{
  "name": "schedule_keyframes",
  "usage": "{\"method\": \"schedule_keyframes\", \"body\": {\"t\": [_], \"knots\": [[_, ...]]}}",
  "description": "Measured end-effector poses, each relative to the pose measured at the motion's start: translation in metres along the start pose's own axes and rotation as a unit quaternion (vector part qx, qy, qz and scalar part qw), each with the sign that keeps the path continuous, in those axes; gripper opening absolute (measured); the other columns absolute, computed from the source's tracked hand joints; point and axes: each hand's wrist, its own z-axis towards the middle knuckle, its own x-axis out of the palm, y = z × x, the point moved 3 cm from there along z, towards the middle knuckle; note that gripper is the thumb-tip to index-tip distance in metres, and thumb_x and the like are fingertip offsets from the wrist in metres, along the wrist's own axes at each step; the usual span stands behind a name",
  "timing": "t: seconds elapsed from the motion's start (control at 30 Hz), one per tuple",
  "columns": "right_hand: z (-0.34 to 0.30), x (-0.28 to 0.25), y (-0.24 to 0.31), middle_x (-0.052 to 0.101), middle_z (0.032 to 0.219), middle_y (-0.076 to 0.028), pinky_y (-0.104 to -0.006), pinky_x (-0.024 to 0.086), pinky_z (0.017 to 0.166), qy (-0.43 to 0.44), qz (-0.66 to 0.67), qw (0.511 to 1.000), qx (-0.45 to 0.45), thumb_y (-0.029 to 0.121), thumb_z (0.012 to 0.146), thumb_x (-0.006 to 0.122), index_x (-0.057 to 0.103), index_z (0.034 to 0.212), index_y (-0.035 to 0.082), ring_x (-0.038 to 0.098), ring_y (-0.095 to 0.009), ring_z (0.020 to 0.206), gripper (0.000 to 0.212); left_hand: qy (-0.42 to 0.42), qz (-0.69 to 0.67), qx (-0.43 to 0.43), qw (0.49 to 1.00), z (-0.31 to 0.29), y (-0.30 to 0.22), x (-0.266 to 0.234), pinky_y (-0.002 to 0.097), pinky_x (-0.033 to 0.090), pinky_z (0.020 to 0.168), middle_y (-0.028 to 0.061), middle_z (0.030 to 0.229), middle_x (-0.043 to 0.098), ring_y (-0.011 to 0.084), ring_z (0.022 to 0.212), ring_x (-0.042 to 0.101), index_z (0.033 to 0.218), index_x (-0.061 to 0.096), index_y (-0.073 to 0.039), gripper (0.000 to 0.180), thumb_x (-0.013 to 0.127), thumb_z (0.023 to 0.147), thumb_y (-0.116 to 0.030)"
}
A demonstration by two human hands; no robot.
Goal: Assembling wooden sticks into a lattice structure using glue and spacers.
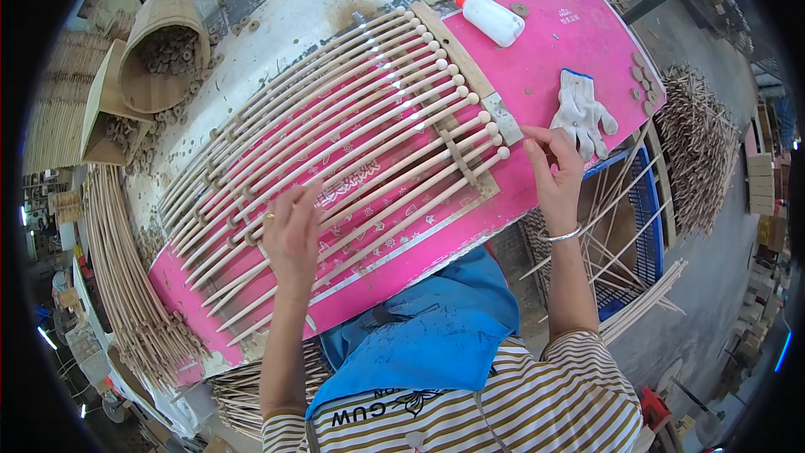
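In the head view, a row of wooden sticks (369,193) lies on the pink-topped worktable (537,59), close to its near edge. Each stick has a wooden ball (503,153) at one end and a sharp tip at the other. They lie side by side, the long way running slantwise along the near edge. The balls point toward the table's right edge and the tips toward its left edge. Some sticks have small brown wooden rings (251,239) around them, nearer the tips. A notched wooden strip (457,155) lies crossways near the balls.

The sticks look light and stiff. They are thin, so a hard bend could snap one, and the smooth round sides may roll. The middle looks like a good place to hold one; the ball looks easy to grab too, but the tip may poke.

The left hand (292,226) is over the sticks beside the rings, fingers bent and a bit apart; I can't tell if it pinches one. The right hand (555,164) is just past the balls, thumb and pointing finger close together. I can't tell if anything is between them. A white glove (579,113) lies near it.
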Motion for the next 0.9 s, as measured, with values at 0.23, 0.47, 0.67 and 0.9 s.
{"method": "schedule_keyframes", "body": {"t": [0.23,0.47,0.67,0.9], "knots": [[-0.003,0.013,0.017,0.063,0.087,-0.006,-0.0280,0.045,0.069,0.018,0.023,1.000,-0.005,0.003,0.097,0.072,0.077,0.113,0.002,0.058,-0.014,0.076,0.017,0.019,0.079,0.028,0.996,0.000,0.036,-0.001,0.0408,0.052,0.083,0.0061,0.105,0.067,0.0263,0.094,0.064,0.118,0.077,-0.009,0.026,0.076,0.092,-0.008],[-0.012,0.040,0.032,0.063,0.088,-0.006,-0.0285,0.046,0.070,0.071,0.078,0.994,-0.019,0.003,0.097,0.071,0.076,0.112,0.003,0.059,-0.014,0.077,0.016,0.004,0.112,0.082,0.990,0.004,0.030,0.001,0.0395,0.051,0.081,0.0044,0.099,0.064,0.0251,0.091,0.063,0.117,0.075,-0.011,0.030,0.075,0.087,-0.007],[-0.025,0.083,0.066,0.066,0.087,-0.006,-0.0302,0.045,0.064,0.165,0.126,0.975,-0.074,0.007,0.097,0.072,0.078,0.111,0.005,0.059,-0.016,0.074,0.016,0.026,0.101,0.095,0.990,0.002,0.038,-0.004,0.0399,0.050,0.078,0.0044,0.095,0.063,0.0252,0.087,0.063,0.122,0.076,-0.015,0.043,0.076,0.081,0.000],[-0.057,0.149,0.100,0.075,0.096,-0.004,-0.0217,0.050,0.065,0.381,0.418,0.793,0.229,0.027,0.109,0.063,0.060,0.146,0.003,0.066,-0.007,0.076,0.044,0.014,0.102,0.113,0.988,-0.005,-0.005,-0.056,0.0371,0.050,0.078,0.0035,0.094,0.056,0.0216,0.087,0.059,0.125,0.076,-0.015,0.047,0.071,0.081,-0.003]]}}
